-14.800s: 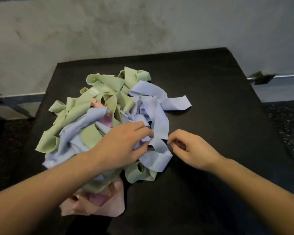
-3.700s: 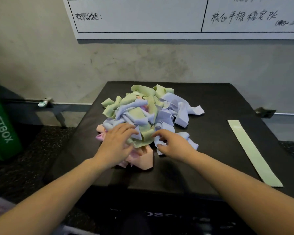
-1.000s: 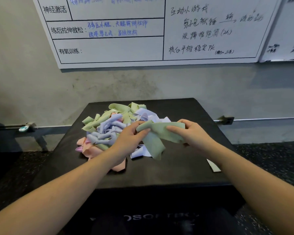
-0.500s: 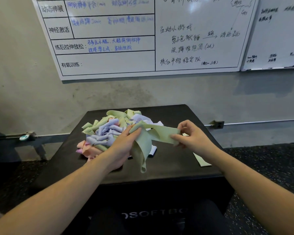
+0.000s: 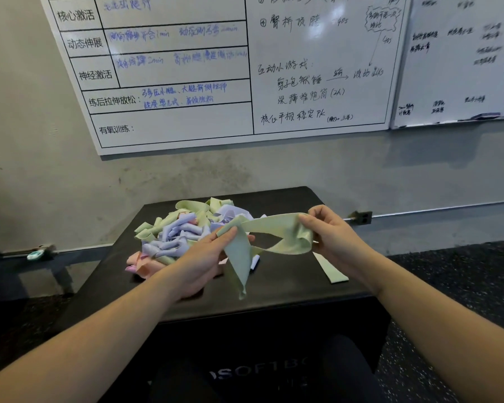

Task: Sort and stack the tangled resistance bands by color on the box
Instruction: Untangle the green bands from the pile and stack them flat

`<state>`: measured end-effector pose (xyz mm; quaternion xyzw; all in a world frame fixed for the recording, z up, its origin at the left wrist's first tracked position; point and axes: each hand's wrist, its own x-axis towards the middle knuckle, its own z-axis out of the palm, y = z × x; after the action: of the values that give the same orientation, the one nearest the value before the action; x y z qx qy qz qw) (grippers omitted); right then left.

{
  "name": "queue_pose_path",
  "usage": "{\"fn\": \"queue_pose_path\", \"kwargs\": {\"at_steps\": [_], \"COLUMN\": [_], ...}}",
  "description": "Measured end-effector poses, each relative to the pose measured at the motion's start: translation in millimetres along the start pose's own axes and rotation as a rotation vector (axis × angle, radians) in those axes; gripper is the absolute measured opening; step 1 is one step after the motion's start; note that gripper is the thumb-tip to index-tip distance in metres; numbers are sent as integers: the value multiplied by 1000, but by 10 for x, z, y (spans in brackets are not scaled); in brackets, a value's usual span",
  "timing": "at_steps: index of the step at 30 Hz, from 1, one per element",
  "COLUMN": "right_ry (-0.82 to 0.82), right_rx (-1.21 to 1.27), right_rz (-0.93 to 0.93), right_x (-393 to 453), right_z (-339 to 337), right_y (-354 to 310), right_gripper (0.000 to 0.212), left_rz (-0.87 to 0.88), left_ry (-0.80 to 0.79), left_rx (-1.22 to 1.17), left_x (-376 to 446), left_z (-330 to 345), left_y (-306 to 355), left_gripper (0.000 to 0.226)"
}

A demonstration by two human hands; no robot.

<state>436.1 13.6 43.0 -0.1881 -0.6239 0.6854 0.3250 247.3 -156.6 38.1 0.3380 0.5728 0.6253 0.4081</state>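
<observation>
One flat, matte green band [image 5: 277, 228] is held above the black box [image 5: 288, 289], pinched by left hand [image 5: 204, 257] and right hand [image 5: 332, 231]. One tangled pile [image 5: 184, 231] of green, lilac and pink loops lies toward the far-left corner. One green strip [image 5: 330, 270] lies flat near the right edge.

The box [image 5: 288, 292] stands at 6 o'clock, against the wall [image 5: 41, 175], with the whiteboard [image 5: 216, 68] hung above at 12. On its top, the tangled pile [image 5: 181, 231] lies toward 10 o'clock and a flat band [image 5: 332, 270] toward 3. Between them, above the box, the left hand [image 5: 204, 263] and right hand [image 5: 332, 234] hold one band [image 5: 274, 231].
</observation>
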Motion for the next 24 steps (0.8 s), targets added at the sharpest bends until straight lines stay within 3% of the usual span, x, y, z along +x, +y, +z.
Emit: {"fn": "queue_pose_path", "kwargs": {"at_steps": [4, 8, 10, 13, 16, 21, 24], "right_ry": [42, -45, -72, -207, -335, -165, 143], "right_rx": [-191, -270, -288, -344, -415, -377, -571], "right_rz": [-20, 32, 28, 34, 63, 8, -132], "right_x": [-37, -85, -112, -154, -175, -141, -87], "right_z": [-60, -98, -85, -96, -118, -153, -166], "right_y": [-21, -37, -63, -83, -58, 32, 104], "right_gripper": [9, 17, 9, 9, 15, 14, 12], "left_rz": [31, 21, 13, 7, 8, 135, 197], "left_ry": [32, 99, 128, 115, 107, 96, 63], "left_rx": [-97, -182, -194, -181, -238, -56, 27], "left_x": [-1, 2, 9, -5, -49, -78, -110], "left_z": [99, 157, 157, 158, 147, 91, 74], "left_y": [93, 159, 183, 215, 286, 222, 131], "left_gripper": [38, 33, 24, 15, 26, 36, 20]}}
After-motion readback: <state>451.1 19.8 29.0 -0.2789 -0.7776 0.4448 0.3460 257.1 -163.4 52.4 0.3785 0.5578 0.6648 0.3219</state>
